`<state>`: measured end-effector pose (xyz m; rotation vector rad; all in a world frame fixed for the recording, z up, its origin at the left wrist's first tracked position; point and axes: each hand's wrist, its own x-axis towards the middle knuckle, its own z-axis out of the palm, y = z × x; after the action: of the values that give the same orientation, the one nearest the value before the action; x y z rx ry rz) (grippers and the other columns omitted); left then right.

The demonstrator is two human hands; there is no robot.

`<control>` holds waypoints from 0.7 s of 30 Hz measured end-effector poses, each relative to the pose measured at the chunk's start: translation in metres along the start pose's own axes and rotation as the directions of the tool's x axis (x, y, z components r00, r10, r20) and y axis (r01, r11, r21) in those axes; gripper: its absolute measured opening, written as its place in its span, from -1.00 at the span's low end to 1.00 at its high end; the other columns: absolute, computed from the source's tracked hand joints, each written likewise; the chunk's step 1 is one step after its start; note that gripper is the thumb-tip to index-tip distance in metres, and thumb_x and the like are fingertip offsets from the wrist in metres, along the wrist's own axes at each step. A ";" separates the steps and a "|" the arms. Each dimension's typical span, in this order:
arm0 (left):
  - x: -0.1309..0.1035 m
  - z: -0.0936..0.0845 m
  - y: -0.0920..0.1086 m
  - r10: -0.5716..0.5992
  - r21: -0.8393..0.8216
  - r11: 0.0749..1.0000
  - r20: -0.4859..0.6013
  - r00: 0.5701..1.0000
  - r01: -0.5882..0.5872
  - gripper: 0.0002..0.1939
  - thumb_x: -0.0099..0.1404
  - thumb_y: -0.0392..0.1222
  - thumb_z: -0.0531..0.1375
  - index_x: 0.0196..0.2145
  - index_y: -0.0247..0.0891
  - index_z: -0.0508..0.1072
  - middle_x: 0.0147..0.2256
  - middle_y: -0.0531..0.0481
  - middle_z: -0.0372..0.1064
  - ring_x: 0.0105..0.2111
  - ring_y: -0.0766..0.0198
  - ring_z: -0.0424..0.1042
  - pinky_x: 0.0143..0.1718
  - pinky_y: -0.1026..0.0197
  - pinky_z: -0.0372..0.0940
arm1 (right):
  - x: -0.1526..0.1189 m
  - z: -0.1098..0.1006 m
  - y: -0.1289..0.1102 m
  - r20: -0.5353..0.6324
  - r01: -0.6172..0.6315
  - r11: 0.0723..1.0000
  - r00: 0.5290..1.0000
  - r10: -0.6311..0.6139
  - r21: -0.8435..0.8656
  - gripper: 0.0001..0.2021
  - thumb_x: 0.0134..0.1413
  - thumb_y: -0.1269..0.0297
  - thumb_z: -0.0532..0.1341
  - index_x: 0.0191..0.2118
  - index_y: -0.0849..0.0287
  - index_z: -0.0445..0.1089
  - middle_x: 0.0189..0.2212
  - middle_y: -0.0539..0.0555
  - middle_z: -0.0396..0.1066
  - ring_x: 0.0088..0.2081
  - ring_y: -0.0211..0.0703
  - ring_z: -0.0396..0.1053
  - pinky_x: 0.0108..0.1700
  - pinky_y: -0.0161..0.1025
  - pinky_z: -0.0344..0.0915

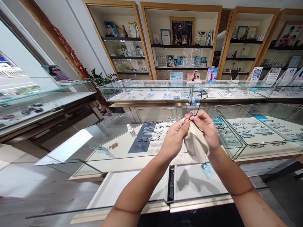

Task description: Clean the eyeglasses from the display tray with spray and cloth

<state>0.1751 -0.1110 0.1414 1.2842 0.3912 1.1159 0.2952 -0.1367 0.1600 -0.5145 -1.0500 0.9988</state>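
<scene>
Both hands meet above a glass display case (118,159). A pair of eyeglasses (194,102) with a thin dark blue frame stands up from between the fingers, one lens upright and a temple reaching to the right. My right hand (209,127) pinches the frame low down by thumb and fingers. A cream cleaning cloth (195,143) is gripped between the thumb and fingers of my left hand (175,135) and drapes down between the palms. The cloth and fingers hide the other lens.
A small white spray bottle (131,130) stands left of my hands, with a brown tag-like item (113,145) nearby. Rows of eyeglasses (151,132) lie inside the case. White open drawers (189,186) are below. Behind are another glass counter (146,91) and wooden shelves (182,46).
</scene>
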 end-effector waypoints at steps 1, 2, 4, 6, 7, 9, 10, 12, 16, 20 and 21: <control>0.001 -0.002 0.002 -0.010 0.005 1.000 0.014 1.000 0.010 -0.41 0.22 0.38 0.41 -0.34 -0.28 0.52 -0.45 0.08 0.36 -0.41 0.34 0.32 -0.32 0.28 0.25 | 0.001 -0.001 -0.002 -0.001 0.006 1.000 1.000 -0.006 0.001 -0.62 -0.06 -0.06 0.57 -0.42 0.04 0.45 -0.32 0.01 0.47 -0.23 -0.13 0.45 -0.09 -0.15 0.49; 0.002 -0.004 0.004 -0.018 0.015 1.000 0.032 0.999 0.018 -0.42 0.22 0.36 0.43 -0.36 -0.29 0.52 -0.43 0.07 0.38 -0.38 0.34 0.33 -0.29 0.27 0.25 | 0.001 -0.002 -0.003 -0.001 0.018 1.000 1.000 -0.018 -0.002 -0.62 -0.07 -0.06 0.58 -0.42 0.04 0.46 -0.33 0.00 0.44 -0.24 -0.15 0.44 -0.10 -0.17 0.49; 0.003 -0.007 0.007 -0.031 0.029 0.999 0.061 0.998 0.030 -0.45 0.21 0.31 0.45 -0.34 -0.30 0.54 -0.38 0.04 0.45 -0.32 0.30 0.39 -0.21 0.25 0.28 | 0.002 -0.003 -0.004 0.001 0.045 0.999 0.999 -0.045 -0.024 -0.62 -0.07 -0.06 0.59 -0.42 0.04 0.47 -0.35 -0.02 0.39 -0.25 -0.17 0.43 -0.11 -0.19 0.48; 0.004 -0.009 0.011 -0.050 0.013 0.999 0.048 0.998 0.049 -0.48 0.17 0.25 0.50 -0.27 -0.30 0.57 -0.35 0.02 0.49 -0.30 0.28 0.44 -0.17 0.24 0.30 | 0.002 -0.005 -0.003 -0.006 0.072 0.996 0.997 -0.072 -0.059 -0.62 -0.06 -0.07 0.58 -0.41 0.04 0.47 -0.34 -0.02 0.39 -0.24 -0.17 0.44 -0.10 -0.19 0.48; 0.005 -0.010 0.012 -0.066 -0.007 0.998 0.034 0.997 0.066 -0.48 0.14 0.22 0.53 -0.24 -0.29 0.57 -0.36 0.02 0.50 -0.31 0.28 0.45 -0.18 0.24 0.30 | 0.002 -0.006 -0.002 -0.012 0.082 0.994 0.996 -0.083 -0.072 -0.61 -0.06 -0.08 0.58 -0.40 0.03 0.47 -0.33 -0.02 0.41 -0.22 -0.16 0.45 -0.08 -0.19 0.48; 0.006 -0.010 0.014 -0.115 -0.049 0.992 0.025 0.993 0.116 -0.46 0.07 0.17 0.57 -0.21 -0.28 0.56 -0.40 0.05 0.49 -0.37 0.32 0.44 -0.23 0.26 0.30 | 0.003 -0.008 0.000 -0.021 0.095 0.991 0.995 -0.097 -0.091 -0.60 -0.04 -0.10 0.57 -0.39 0.03 0.46 -0.31 -0.01 0.43 -0.20 -0.14 0.48 -0.04 -0.17 0.49; 0.006 -0.010 0.014 -0.142 -0.060 0.988 0.037 0.989 0.144 -0.45 0.05 0.16 0.59 -0.22 -0.29 0.56 -0.42 0.06 0.48 -0.40 0.33 0.43 -0.26 0.27 0.29 | 0.003 -0.009 0.001 -0.023 0.099 0.990 0.995 -0.102 -0.096 -0.60 -0.04 -0.11 0.57 -0.38 0.03 0.46 -0.30 -0.01 0.43 -0.18 -0.14 0.49 -0.02 -0.17 0.49; 0.005 -0.009 0.015 -0.172 -0.064 0.982 0.064 0.983 0.176 -0.44 0.02 0.17 0.60 -0.25 -0.31 0.56 -0.43 0.06 0.47 -0.40 0.33 0.42 -0.27 0.27 0.29 | 0.004 -0.010 0.003 -0.020 0.105 0.990 0.994 -0.107 -0.097 -0.60 -0.03 -0.11 0.57 -0.38 0.03 0.46 -0.29 -0.01 0.44 -0.15 -0.14 0.52 0.01 -0.17 0.49; 0.004 -0.006 0.014 -0.127 -0.066 0.989 0.035 0.991 0.129 -0.45 -0.01 0.14 0.61 -0.25 -0.30 0.59 -0.37 0.04 0.50 -0.33 0.31 0.44 -0.21 0.26 0.32 | 0.005 -0.008 0.003 -0.008 0.096 0.994 0.995 -0.096 -0.054 -0.63 -0.02 -0.07 0.57 -0.38 0.03 0.48 -0.27 -0.01 0.48 -0.16 -0.17 0.52 -0.01 -0.20 0.50; 0.002 -0.004 0.015 -0.032 0.007 0.999 0.003 0.999 0.032 -0.49 0.01 0.12 0.60 -0.26 -0.28 0.59 -0.38 0.05 0.49 -0.35 0.32 0.41 -0.24 0.26 0.31 | 0.006 -0.008 0.002 -0.015 0.077 0.995 0.997 -0.078 -0.060 -0.61 -0.05 -0.12 0.56 -0.35 0.03 0.51 -0.21 0.02 0.52 -0.16 -0.14 0.51 0.01 -0.16 0.51; 0.001 -0.004 0.016 0.000 0.043 0.999 -0.007 1.000 0.001 -0.50 0.04 0.12 0.59 -0.27 -0.28 0.59 -0.38 0.04 0.49 -0.36 0.32 0.41 -0.25 0.26 0.31 | 0.006 -0.009 0.002 -0.021 0.084 0.994 0.996 -0.086 -0.075 -0.62 -0.05 -0.12 0.56 -0.35 0.03 0.52 -0.20 0.03 0.52 -0.14 -0.12 0.52 0.03 -0.15 0.50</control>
<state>0.1655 -0.1095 0.1549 1.3180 0.4227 1.1172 0.3035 -0.1293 0.1572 -0.5372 -1.0815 0.8786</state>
